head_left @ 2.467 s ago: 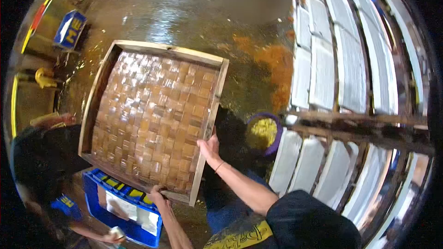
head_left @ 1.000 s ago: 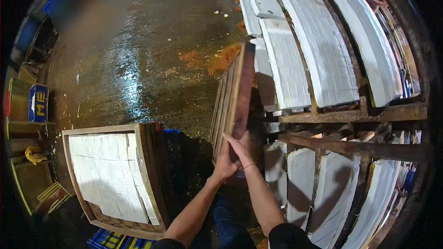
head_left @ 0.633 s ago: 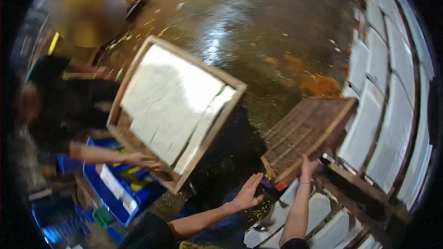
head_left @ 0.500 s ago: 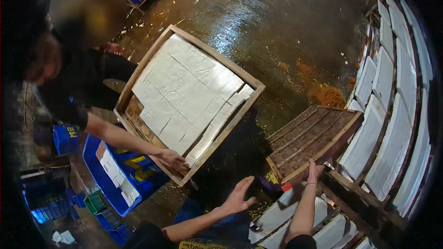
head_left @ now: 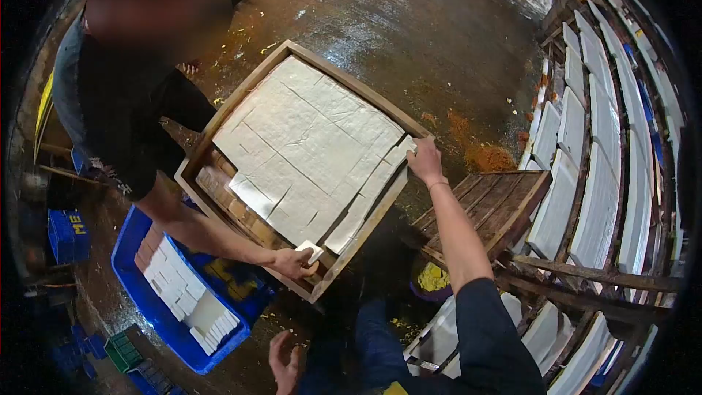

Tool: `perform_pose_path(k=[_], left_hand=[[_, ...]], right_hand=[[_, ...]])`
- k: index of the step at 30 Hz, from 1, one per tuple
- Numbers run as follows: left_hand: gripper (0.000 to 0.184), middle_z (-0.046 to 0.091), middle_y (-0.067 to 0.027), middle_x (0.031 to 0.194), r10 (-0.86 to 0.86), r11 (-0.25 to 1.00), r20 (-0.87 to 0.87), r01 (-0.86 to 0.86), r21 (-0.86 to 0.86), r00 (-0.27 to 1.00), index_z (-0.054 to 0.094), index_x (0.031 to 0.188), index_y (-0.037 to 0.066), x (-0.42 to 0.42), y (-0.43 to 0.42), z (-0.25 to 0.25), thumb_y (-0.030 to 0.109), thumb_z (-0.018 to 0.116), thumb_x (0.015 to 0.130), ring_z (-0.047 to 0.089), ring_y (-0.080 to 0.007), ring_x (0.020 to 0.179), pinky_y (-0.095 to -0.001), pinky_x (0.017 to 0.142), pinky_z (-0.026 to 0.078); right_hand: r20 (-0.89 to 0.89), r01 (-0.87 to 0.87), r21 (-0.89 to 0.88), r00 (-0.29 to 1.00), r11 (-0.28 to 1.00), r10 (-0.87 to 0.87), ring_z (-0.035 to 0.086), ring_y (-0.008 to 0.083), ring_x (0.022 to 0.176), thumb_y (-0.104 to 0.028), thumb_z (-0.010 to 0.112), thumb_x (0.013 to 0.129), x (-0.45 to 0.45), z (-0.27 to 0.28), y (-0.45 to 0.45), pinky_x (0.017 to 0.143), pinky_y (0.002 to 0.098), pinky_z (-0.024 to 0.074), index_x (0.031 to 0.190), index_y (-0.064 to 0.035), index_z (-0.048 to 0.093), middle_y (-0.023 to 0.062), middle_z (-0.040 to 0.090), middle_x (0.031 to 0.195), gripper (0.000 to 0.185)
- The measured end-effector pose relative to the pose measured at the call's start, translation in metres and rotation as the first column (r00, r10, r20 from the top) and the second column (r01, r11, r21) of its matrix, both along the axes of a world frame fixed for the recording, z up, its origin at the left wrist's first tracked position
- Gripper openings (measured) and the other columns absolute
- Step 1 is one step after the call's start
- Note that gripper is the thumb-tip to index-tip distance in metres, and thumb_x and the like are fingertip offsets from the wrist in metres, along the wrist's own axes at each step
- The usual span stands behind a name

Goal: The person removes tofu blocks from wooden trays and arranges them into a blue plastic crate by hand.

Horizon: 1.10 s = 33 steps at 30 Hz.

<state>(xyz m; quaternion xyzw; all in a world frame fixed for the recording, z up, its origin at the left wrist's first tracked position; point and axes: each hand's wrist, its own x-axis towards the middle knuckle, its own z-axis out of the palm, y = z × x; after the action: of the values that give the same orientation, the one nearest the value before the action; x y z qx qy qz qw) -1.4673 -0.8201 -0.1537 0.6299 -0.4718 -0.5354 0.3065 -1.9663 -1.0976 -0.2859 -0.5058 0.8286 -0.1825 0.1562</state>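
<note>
A square wooden tray [head_left: 245, 89] holds a white slab of tofu [head_left: 300, 139], scored into blocks, with a narrow strip along its near right edge. My right hand [head_left: 425, 161] reaches to the tray's right corner, its fingers closed on the end piece of that strip. Below the tray, near my legs, my left hand [head_left: 285, 362] hangs with fingers apart and nothing in it. Across from me, a co-worker's hand [head_left: 292, 262] grips a small tofu block [head_left: 310, 251] at the tray's near corner.
A blue crate [head_left: 130, 278] with rows of white blocks stands left, below the tray. Right of it lies a slatted wooden tray [head_left: 504, 205]. Wooden racks [head_left: 599, 267] bear several white slabs on the right. A bucket [head_left: 431, 278] with yellow contents sits on the wet floor.
My right hand has left the slatted tray and now grips tofu at the corner. My left hand has dropped down and left. The co-worker's hand now holds a small block.
</note>
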Motion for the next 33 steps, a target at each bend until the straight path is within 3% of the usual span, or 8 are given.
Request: perform_pose_path(k=[7, 13, 18, 21, 23, 26, 28, 33], left_hand=[[0.033, 0.059, -0.0117, 0.121, 0.075, 0.987, 0.194, -0.101, 0.128, 0.978, 0.055, 0.126, 0.0, 0.047, 0.017, 0.005, 0.002, 0.056, 0.093, 0.057, -0.0216, 0.11, -0.0309, 0.096, 0.044], [0.031, 0.06, -0.0136, 0.117, 0.085, 0.992, 0.301, -0.11, 0.069, 0.95, 0.056, 0.123, -0.001, 0.012, 0.003, -0.009, 0.005, 0.058, 0.093, 0.058, -0.0224, 0.107, -0.0334, 0.093, 0.046], [0.036, 0.056, -0.0145, 0.118, 0.137, 0.971, 0.143, -0.161, 0.175, 0.98, 0.054, 0.123, -0.002, -0.009, 0.004, -0.017, 0.007, 0.06, 0.089, 0.056, -0.0259, 0.109, -0.0354, 0.094, 0.045], [0.035, 0.055, -0.0102, 0.114, 0.235, 0.933, 0.119, -0.258, 0.252, 0.965, 0.054, 0.121, -0.002, -0.011, 0.008, -0.021, 0.007, 0.062, 0.088, 0.056, -0.0213, 0.106, -0.0337, 0.091, 0.045], [0.035, 0.056, -0.0099, 0.113, 0.225, 0.926, 0.154, -0.26, 0.274, 0.962, 0.054, 0.12, -0.003, -0.014, 0.009, -0.017, 0.008, 0.062, 0.088, 0.056, -0.021, 0.105, -0.0339, 0.091, 0.045], [0.034, 0.057, -0.0105, 0.112, 0.25, 0.917, 0.183, -0.293, 0.27, 0.951, 0.054, 0.119, -0.004, -0.015, 0.009, -0.01, 0.007, 0.062, 0.088, 0.057, -0.0215, 0.104, -0.0337, 0.091, 0.045], [0.031, 0.058, -0.0107, 0.115, 0.214, 0.923, 0.234, -0.274, 0.268, 0.948, 0.055, 0.119, -0.003, -0.02, 0.011, -0.003, 0.012, 0.059, 0.093, 0.057, -0.0205, 0.106, -0.0356, 0.091, 0.048], [0.033, 0.058, -0.0127, 0.119, 0.213, 0.92, 0.245, -0.278, 0.274, 0.946, 0.055, 0.122, -0.003, -0.008, 0.026, -0.008, 0.011, 0.059, 0.092, 0.056, -0.0223, 0.112, -0.0384, 0.096, 0.046]], right_hand=[[-0.269, 0.02, 0.341, 0.96, 0.94, 0.077, 0.039, 0.0334, 0.125, -0.013, 0.064, 0.076, 0.009, -0.026, -0.037, 0.104, 0.0577, 0.0258, 0.11, -0.0037, 0.056, 0.017, 0.053, 0.12, 0.035], [-0.281, 0.002, 0.221, 0.958, 0.975, 0.061, 0.047, 0.0328, 0.118, -0.013, 0.066, 0.074, -0.007, -0.043, -0.04, 0.1, 0.0589, 0.0268, 0.104, -0.0033, 0.061, 0.018, 0.056, 0.117, 0.031], [0.181, 0.017, -0.038, 0.983, 0.999, -0.009, 0.061, 0.0292, 0.1, -0.027, 0.072, 0.075, -0.031, -0.027, -0.035, 0.101, 0.0499, 0.0312, 0.104, -0.0081, 0.065, 0.013, 0.067, 0.1, 0.035], [0.303, -0.116, 0.154, 0.951, 0.981, 0.065, 0.061, 0.0295, 0.103, -0.031, 0.074, 0.074, -0.026, 0.0, -0.035, 0.101, 0.0448, 0.0327, 0.106, -0.0068, 0.065, 0.0147, 0.067, 0.101, 0.041], [-0.077, -0.226, 0.131, 0.968, 0.965, 0.237, 0.05, 0.0336, 0.119, -0.043, 0.064, 0.082, -0.015, -0.047, -0.024, 0.103, 0.0647, 0.0232, 0.115, -0.004, 0.06, 0.0172, 0.058, 0.122, 0.051], [-0.215, -0.216, -0.042, 0.955, 0.976, 0.202, 0.047, 0.0336, 0.122, -0.046, 0.06, 0.084, 0.001, -0.079, -0.012, 0.103, 0.0709, 0.0157, 0.118, -0.0048, 0.056, 0.0179, 0.054, 0.125, 0.054], [-0.028, -0.212, 0.082, 0.976, 0.974, 0.215, 0.053, 0.0355, 0.113, -0.043, 0.064, 0.083, 0.019, -0.047, -0.008, 0.103, 0.0453, 0.0339, 0.116, -0.0034, 0.055, 0.0182, 0.059, 0.116, 0.052], [0.214, -0.166, 0.024, 0.964, 0.986, 0.157, 0.056, 0.033, 0.11, -0.047, 0.072, 0.074, 0.01, -0.006, -0.019, 0.098, 0.0462, 0.0354, 0.118, -0.0055, 0.055, 0.0164, 0.061, 0.116, 0.063]])
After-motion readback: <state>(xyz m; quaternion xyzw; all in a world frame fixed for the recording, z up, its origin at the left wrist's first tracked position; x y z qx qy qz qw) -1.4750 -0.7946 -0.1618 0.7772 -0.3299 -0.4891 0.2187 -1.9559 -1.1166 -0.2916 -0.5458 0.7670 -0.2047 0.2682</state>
